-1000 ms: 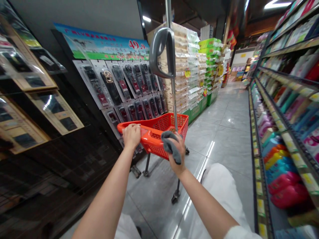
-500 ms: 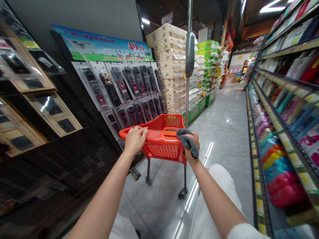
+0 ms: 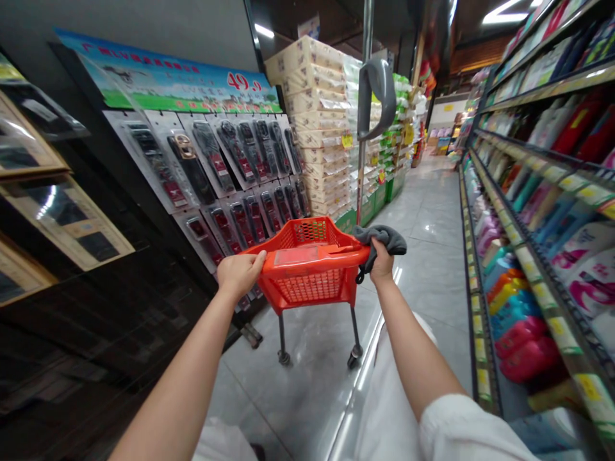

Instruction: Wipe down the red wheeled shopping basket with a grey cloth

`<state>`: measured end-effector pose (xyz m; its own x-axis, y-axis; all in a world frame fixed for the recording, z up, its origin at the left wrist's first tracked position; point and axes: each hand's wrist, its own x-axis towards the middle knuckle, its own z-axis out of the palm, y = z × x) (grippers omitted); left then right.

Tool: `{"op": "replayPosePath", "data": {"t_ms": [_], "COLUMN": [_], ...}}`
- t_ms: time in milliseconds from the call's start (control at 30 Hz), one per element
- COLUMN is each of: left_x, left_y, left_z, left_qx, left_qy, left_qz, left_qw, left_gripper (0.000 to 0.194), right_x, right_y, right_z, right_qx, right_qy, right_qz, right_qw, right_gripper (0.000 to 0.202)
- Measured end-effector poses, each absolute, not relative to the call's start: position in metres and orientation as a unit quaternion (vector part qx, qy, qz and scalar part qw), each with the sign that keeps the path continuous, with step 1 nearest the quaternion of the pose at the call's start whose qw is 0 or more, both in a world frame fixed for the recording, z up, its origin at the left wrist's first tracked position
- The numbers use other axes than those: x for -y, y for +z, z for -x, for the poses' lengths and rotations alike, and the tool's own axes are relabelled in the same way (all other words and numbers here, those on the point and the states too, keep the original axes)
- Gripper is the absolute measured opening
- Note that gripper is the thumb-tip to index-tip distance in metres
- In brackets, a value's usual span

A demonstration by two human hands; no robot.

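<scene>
In the head view, a red plastic shopping cart [image 3: 314, 288] on dark legs with casters stands in front of me. My left hand [image 3: 237, 275] is closed around the left end of its handle bar, thumb along the top. At the right end of the bar, my right hand [image 3: 382, 261] is closed on a dark grey cloth [image 3: 391, 240], its thumb pressed over the fabric. Part of the cloth hangs down beside the basket. A metal pole [image 3: 362, 173] rises at the cart's right side, with a grey loop grip [image 3: 387, 99] high on it.
Packaged belts [image 3: 240, 150] hang on a display to the left, near boxed goods [image 3: 91, 224]. Stacked cartons [image 3: 312, 115] line the aisle beyond. Shelves of bottles [image 3: 523, 346] run along the right side. Grey tiled floor [image 3: 423, 256] leads ahead between them.
My left hand has shifted left along the bar. My right hand and the cloth have moved right, to the bar's end. The pole's loop grip has turned side-on, and the cart's angle has changed.
</scene>
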<state>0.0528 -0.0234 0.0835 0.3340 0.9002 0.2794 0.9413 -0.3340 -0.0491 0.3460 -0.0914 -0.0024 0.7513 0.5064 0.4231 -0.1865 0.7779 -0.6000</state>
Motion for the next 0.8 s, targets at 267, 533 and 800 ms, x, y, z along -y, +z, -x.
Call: {"op": "replayPosePath", "data": {"t_ms": [267, 533, 800], "left_x": [0.034, 0.044, 0.05], "left_y": [0.088, 0.083, 0.082], "left_z": [-0.065, -0.071, -0.076], "left_qx": [0.577, 0.563, 0.556], "left_qy": [-0.086, -0.112, -0.112], "left_qz": [0.804, 0.81, 0.812], "left_qw": [0.114, 0.12, 0.14], "left_gripper": [0.07, 0.076, 0.08], "right_x": [0.117, 0.118, 0.105], "right_y": [-0.017, -0.038, -0.046], "right_z": [-0.312, -0.238, -0.214], "right_qx": [0.406, 0.498, 0.573], "right_qy": [-0.216, -0.279, -0.331], "right_qz": [0.549, 0.62, 0.571], "right_qw": [0.698, 0.538, 0.486], "right_gripper": [0.016, 0.051, 0.049]}}
